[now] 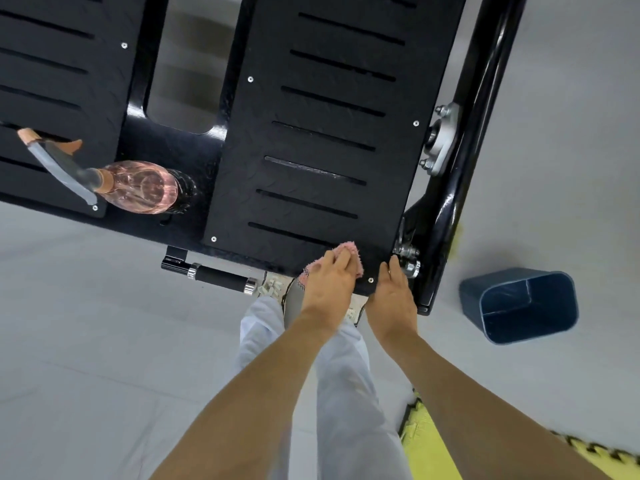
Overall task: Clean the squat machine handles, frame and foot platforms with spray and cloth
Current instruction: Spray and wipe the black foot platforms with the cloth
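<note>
The left hand (pixel 327 284) holds a pink cloth (pixel 354 255). Its fingers bend over the cloth and press it down on the near corner of the right foot platform (pixel 311 133). The right hand (pixel 391 294) is just beside it. Its fingers are straight and rest on the same corner, and it holds nothing. The two hands are close but do not touch.

The platform is black and bumpy, with long slots and small silver screws. A shiny black frame tube (pixel 479 109) runs along its right side, with silver bolts on it. Under the near edge sticks out a black handle (pixel 218 277) with silver ends. A small mark on the bracket next to it is too small to read.

Off to the left is the left foot platform (pixel 52 81). A pink spray bottle (pixel 142 187) with a grey and orange top sits by its near corner.

A blue bin (pixel 523 306) stands on the grey floor (pixel 86 323) to the right. A yellow mat (pixel 427 441) lies near the person's pale trousers (pixel 343 393).
</note>
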{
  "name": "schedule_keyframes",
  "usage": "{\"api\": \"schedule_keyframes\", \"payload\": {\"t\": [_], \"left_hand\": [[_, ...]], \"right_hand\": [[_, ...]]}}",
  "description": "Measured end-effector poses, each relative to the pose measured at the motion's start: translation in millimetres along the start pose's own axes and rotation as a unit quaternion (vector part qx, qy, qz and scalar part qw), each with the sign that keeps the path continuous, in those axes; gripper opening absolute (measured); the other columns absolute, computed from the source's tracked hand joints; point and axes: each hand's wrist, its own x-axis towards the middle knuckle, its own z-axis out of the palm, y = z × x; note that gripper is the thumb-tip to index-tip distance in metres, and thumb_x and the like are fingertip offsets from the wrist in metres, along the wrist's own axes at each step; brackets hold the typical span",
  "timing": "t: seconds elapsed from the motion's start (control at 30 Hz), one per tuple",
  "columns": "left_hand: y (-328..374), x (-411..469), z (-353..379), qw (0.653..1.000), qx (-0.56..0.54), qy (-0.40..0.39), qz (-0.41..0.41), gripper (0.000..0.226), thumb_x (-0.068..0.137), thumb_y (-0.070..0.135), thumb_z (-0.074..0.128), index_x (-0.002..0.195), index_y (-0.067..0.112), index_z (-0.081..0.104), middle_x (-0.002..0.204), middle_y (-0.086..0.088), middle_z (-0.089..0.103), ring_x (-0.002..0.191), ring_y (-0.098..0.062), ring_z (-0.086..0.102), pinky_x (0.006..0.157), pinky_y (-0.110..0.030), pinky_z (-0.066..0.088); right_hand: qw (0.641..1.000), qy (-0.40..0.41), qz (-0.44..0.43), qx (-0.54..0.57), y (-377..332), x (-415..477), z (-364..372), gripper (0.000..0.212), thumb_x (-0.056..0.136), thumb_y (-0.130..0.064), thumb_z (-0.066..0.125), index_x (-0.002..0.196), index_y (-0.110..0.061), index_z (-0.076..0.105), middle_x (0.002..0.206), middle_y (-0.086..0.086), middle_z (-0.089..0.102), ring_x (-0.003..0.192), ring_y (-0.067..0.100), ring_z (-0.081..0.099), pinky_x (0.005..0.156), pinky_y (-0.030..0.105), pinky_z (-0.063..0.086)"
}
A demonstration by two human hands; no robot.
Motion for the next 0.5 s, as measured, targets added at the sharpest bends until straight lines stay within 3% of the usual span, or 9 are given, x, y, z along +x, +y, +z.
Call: {"api": "schedule_keyframes", "payload": {"t": [0.03, 0.1, 0.2, 0.3, 0.4, 0.5], "left_hand": [[-0.5, -0.3, 1.8, 0.999, 0.025, 0.006, 0.025, 0.065, 0.071, 0.008, 0.072, 0.132, 0.014, 0.05, 0.124, 0.0, 0.053, 0.102, -0.022, 0.054, 0.081, -0.033, 0.048], [2.0, 0.0, 8.3, 0.987, 0.093, -0.024, 0.126, 0.075, 0.073, 0.01, 0.068, 0.141, 0.013, 0.036, 0.131, -0.001, 0.044, 0.112, -0.024, 0.047, 0.09, -0.036, 0.044], [12.5, -3.1, 15.5, 0.931, 0.219, -0.057, 0.287, 0.072, 0.087, 0.014, 0.054, 0.148, 0.008, 0.018, 0.144, -0.006, 0.031, 0.126, -0.028, 0.036, 0.1, -0.039, 0.037], [11.5, -2.3, 22.3, 0.864, 0.319, -0.052, 0.387, 0.06, 0.088, 0.021, 0.052, 0.145, 0.008, 0.036, 0.144, -0.008, 0.038, 0.124, -0.028, 0.041, 0.098, -0.04, 0.039], [4.7, 10.9, 16.8, 0.772, 0.409, -0.064, 0.482, 0.039, 0.082, 0.013, 0.056, 0.119, 0.011, 0.065, 0.132, -0.01, 0.048, 0.112, -0.031, 0.048, 0.09, -0.043, 0.045], [-2.2, 30.0, -5.0, 0.708, 0.446, -0.062, 0.545, 0.031, 0.077, 0.012, 0.062, 0.105, 0.017, 0.072, 0.126, -0.001, 0.053, 0.107, -0.025, 0.052, 0.087, -0.04, 0.048]], "right_hand": [[1.0, 0.015, 0.009, 0.009, 4.2, -2.6, -0.5, 0.053, 0.089, 0.003, 0.044, 0.141, -0.003, 0.034, 0.153, 0.009, 0.022, 0.136, 0.024, 0.03, 0.109, 0.032, 0.035], [0.999, 0.036, 0.021, 0.025, 11.3, -6.2, -2.2, 0.044, 0.087, 0.005, 0.044, 0.13, -0.003, 0.046, 0.14, 0.008, 0.037, 0.123, 0.025, 0.04, 0.098, 0.035, 0.042], [0.998, 0.04, 0.038, 0.04, 22.8, -9.2, -5.8, 0.039, 0.09, -0.003, 0.043, 0.128, -0.005, 0.049, 0.138, 0.008, 0.039, 0.119, 0.025, 0.041, 0.096, 0.038, 0.044], [0.997, 0.042, 0.039, 0.045, 33.8, -9.3, -11.0, 0.043, 0.091, -0.005, 0.041, 0.134, -0.008, 0.044, 0.131, 0.005, 0.041, 0.115, 0.023, 0.042, 0.092, 0.036, 0.045], [0.998, 0.048, 0.02, 0.037, 43.1, -7.3, -17.2, 0.046, 0.087, -0.001, 0.045, 0.132, -0.01, 0.044, 0.124, 0.005, 0.041, 0.11, 0.023, 0.043, 0.088, 0.033, 0.044], [0.999, 0.043, 0.003, 0.022, 47.4, -4.5, -21.3, 0.053, 0.085, 0.002, 0.046, 0.136, -0.011, 0.04, 0.128, 0.006, 0.039, 0.114, 0.023, 0.041, 0.089, 0.031, 0.042]]}}
